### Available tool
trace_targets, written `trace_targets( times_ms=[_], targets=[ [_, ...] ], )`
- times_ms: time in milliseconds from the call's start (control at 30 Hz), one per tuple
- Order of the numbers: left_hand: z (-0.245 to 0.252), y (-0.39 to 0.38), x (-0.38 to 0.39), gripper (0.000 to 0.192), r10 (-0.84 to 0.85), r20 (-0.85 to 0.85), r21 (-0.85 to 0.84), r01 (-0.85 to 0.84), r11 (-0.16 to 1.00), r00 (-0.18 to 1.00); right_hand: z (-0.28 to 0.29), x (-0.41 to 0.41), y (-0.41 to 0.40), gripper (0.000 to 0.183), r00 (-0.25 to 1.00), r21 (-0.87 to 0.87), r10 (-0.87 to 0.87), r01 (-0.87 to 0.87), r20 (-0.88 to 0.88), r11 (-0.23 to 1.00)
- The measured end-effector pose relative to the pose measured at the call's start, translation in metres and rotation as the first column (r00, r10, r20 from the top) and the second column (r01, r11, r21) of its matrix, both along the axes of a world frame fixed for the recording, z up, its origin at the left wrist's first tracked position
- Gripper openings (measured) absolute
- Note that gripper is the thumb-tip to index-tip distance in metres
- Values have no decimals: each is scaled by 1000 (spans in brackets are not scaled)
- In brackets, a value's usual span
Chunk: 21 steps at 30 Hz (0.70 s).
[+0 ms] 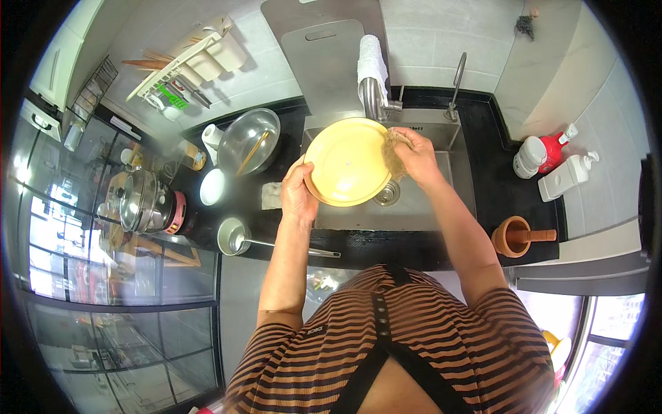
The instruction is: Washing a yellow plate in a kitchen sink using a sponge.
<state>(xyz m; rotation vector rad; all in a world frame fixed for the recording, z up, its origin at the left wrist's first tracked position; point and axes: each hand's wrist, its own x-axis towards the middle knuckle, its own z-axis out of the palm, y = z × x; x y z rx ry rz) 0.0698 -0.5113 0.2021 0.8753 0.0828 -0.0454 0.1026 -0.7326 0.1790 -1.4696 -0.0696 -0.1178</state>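
Observation:
A round yellow plate [347,161] is held up over the stainless steel sink [457,181]. My left hand [300,191] grips its left rim, thumb on the plate's face. In my right hand [418,155] is a brown mesh scrubbing cloth [395,154], pressed against the plate's right edge. Behind the plate stands the steel faucet [371,98], with a white cloth [372,59] draped over it. The sink's drain [388,193] shows just below the plate's right side. No running water can be made out.
Left on the black counter are a steel bowl [249,139] with chopsticks, a white bowl [212,187], a folded cloth [271,195], a small pot [232,237] with a ladle, and a lidded cooker [147,202]. At right stand a wooden mortar [511,237] with pestle and a pump bottle [563,177].

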Motion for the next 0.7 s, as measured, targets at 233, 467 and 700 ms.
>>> trace_targets(
  times_ms=[233,467,700],
  targets=[
    [3,-1,3,36,-8,-48,-22,7,1000,999,7,-5,1,27,993,-22,-30,33,112,999],
    [4,-2,2,37,-131,39,-41,133,990,991,5,-2,-7,28,994,-18,-46,48,100,999],
    [8,-6,4,38,9,-94,2,-8,1000,996,7,-6,-4,28,985,-61,-62,72,162,996]
  ],
)
